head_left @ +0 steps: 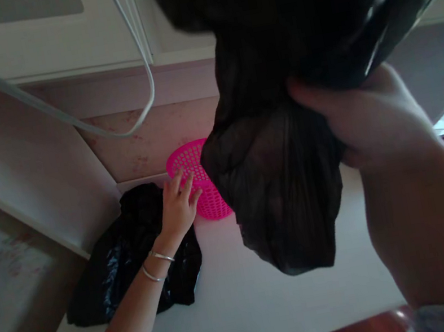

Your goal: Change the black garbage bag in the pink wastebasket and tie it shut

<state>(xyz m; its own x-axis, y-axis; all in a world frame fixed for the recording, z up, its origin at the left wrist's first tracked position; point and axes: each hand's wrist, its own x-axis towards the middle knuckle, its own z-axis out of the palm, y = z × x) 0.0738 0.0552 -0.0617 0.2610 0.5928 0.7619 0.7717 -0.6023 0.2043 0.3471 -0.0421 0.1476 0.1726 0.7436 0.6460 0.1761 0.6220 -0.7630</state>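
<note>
My right hand (376,116) is raised close to the camera and grips a black plastic bag (288,177). The bag's upper part fills the top right of the view, and a gathered end hangs below the hand. Further down, my left hand (179,205) reaches forward with its fingers apart, at the near left rim of a pink perforated basket (211,199). Whether the fingers touch the basket, I cannot tell. The held bag hides the basket's right side. Another black plastic bag (122,258) lies crumpled on the white surface, partly behind my left forearm.
The white surface (263,302) meets a side panel (23,161) at the left and a patterned wall (133,147) behind. White cabinets (34,50) overhang it. A white cable (67,116) loops down in front of them at the upper left.
</note>
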